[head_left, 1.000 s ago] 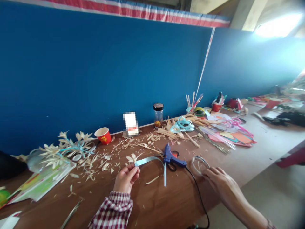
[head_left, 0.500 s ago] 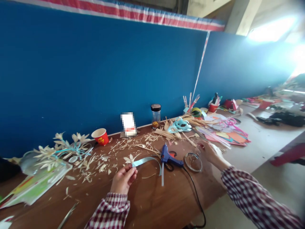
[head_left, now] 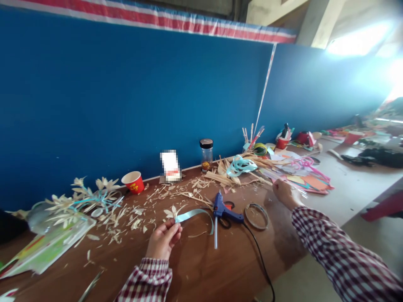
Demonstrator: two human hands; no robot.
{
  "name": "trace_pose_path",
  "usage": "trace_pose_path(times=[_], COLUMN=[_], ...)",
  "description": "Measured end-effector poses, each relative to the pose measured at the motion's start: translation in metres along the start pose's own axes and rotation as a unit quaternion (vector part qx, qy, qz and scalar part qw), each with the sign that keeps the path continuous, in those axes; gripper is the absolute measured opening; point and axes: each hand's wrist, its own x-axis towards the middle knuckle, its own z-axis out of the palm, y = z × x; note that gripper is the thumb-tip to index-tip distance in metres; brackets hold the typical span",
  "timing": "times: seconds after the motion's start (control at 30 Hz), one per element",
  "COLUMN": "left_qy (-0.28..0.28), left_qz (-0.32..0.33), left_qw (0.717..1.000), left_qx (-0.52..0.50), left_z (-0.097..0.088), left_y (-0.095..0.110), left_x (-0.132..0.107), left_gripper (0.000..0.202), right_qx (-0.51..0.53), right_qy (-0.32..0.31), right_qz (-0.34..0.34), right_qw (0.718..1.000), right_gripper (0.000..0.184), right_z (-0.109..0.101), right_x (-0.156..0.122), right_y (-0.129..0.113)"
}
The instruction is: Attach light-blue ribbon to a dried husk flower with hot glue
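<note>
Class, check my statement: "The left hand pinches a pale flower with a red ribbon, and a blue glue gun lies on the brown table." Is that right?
Not quite: the ribbon is light blue, not red, as the head view shows. The left hand does pinch the pale flower, and the blue glue gun lies on the brown table.

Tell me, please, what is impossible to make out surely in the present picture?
All in the head view:
Lower end of the pale flower: hidden by the left hand.
What the right hand grips, if anything: hidden by the hand itself.
Details of the white object: pixelated.
Rest of the black cord and slim metallic object: cut off by the bottom edge.
</note>
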Motion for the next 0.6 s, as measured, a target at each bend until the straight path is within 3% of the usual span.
trace_pose_path(times=[0.17, 0.4, 0.5, 0.6], left_qy=[0.010, 0.001, -0.004, -0.003], left_qz=[0.004, 0.004, 0.013, 0.031], left_qw=[1.000, 1.000, 1.000, 1.000], left_qx=[0.004, 0.007, 0.007, 0.005], left_z=[0.002, 0.003, 0.003, 0.004], left_y=[0.001, 0.002, 0.002, 0.002], left_x=[-0.002, -0.002, -0.002, -0.002], left_gripper=[0.015, 0.015, 0.014, 0.012], right_qx=[0.024, 0.053, 0.067, 0.123], right_qy=[0.018, 0.050, 0.056, 0.037], right_qz=[-0.013, -0.037, -0.053, -0.129], right_qw=[0.999, 0.997, 0.995, 0.983], right_gripper=[0.036, 0.031, 0.030, 0.027], right_z=[0.008, 0.008, -0.008, -0.027], right_x=[-0.005, -0.045, -0.064, -0.084], right_y=[0.010, 0.023, 0.009, -0.028])
